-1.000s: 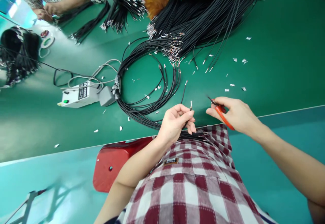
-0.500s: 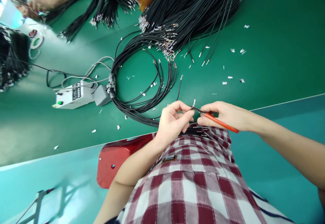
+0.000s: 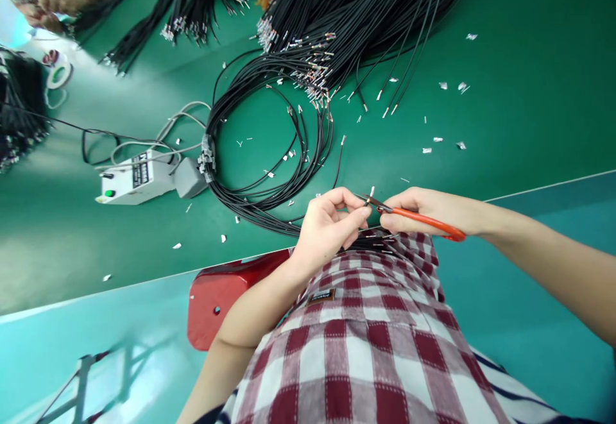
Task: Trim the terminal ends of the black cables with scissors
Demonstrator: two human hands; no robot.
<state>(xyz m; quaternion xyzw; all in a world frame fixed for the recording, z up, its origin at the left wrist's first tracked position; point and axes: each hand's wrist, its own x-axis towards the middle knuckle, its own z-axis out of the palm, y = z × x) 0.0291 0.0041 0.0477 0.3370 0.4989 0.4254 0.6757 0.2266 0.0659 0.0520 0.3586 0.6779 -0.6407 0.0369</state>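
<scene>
My left hand (image 3: 328, 225) pinches the end of a thin black wire (image 3: 362, 204) with a small metal terminal, just above my checked shirt. My right hand (image 3: 436, 211) grips red-handled cutters (image 3: 423, 220), and their tips meet the wire end right beside my left fingers. More black wires lie across my lap under both hands. A looped bundle of black wires (image 3: 269, 148) lies on the green table (image 3: 529, 110) just beyond my hands.
A large heap of black terminal-tipped wires (image 3: 356, 20) fills the far middle. A white control box (image 3: 132, 179) with grey cables sits at left. Metal scraps (image 3: 443, 142) dot the table. Another person's hands (image 3: 45, 0) work at far left. A red stool (image 3: 226, 299) is below.
My right hand brought the cutters leftward from apart to my left hand, so the tips now meet the wire end. The view has shifted slightly.
</scene>
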